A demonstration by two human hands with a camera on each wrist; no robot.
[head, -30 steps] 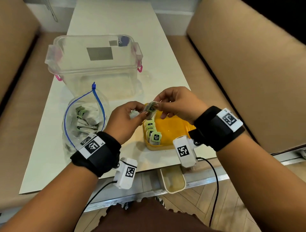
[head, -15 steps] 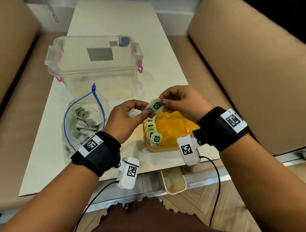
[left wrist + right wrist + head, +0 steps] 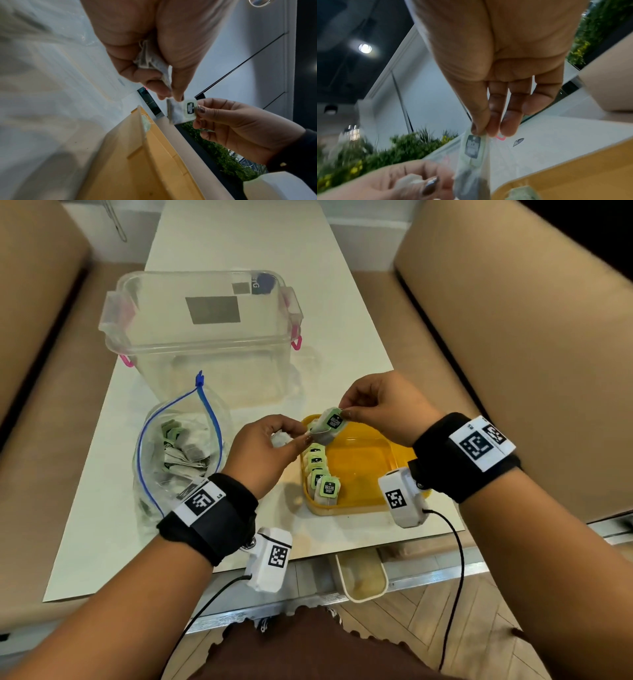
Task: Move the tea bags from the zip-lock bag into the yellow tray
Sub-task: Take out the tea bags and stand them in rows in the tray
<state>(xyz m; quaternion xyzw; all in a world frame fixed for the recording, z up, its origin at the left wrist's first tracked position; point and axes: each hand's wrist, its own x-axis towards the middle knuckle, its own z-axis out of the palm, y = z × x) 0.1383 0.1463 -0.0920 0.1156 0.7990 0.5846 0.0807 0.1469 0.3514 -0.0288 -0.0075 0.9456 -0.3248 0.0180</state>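
A tea bag with a green tag (image 3: pixel 330 424) hangs over the far left corner of the yellow tray (image 3: pixel 370 470). My right hand (image 3: pixel 344 412) pinches its top edge, also seen in the right wrist view (image 3: pixel 472 146). My left hand (image 3: pixel 301 436) touches its lower corner and grips a small bunch of tea bags (image 3: pixel 150 63) in its curled fingers. A row of several tea bags (image 3: pixel 320 477) stands along the tray's left wall. The open zip-lock bag (image 3: pixel 178 453), with more tea bags inside, lies left of my left hand.
A clear plastic box with pink latches (image 3: pixel 202 337) stands behind the bag and tray. The white table (image 3: pixel 335 316) ends just in front of the tray. A small beige tub (image 3: pixel 363 577) hangs below that edge. Tan sofa cushions flank the table.
The tea bag between my hands has shifted slightly right over the tray, and its green tag has turned to face up. Both hands keep their hold.
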